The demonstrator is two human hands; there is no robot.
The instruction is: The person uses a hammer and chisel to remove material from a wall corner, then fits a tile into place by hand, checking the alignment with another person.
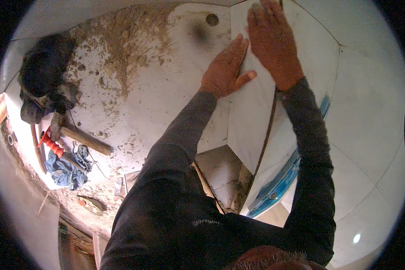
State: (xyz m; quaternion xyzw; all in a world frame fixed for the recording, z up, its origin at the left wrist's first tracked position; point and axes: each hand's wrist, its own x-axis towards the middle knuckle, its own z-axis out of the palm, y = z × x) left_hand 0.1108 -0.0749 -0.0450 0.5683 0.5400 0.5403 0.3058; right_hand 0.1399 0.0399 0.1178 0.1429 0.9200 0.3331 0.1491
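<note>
My left hand lies with its fingers straight and its thumb apart, on or just over a white panel like a tile. Farther up and to the right, my right hand is stretched flat along the same panel, its fingertips slightly blurred. Nothing shows in either hand. A dark gap runs down the panel's right edge. On the left, the panel meets a white floor strewn with dirt. Whether the palms press on the surface is hidden.
Loose dirt covers the floor near a round drain hole. At left are a dark bag-like bundle, a wooden-handled hammer, a red ridged item and blue cloth. A long blue tool lies below my right arm.
</note>
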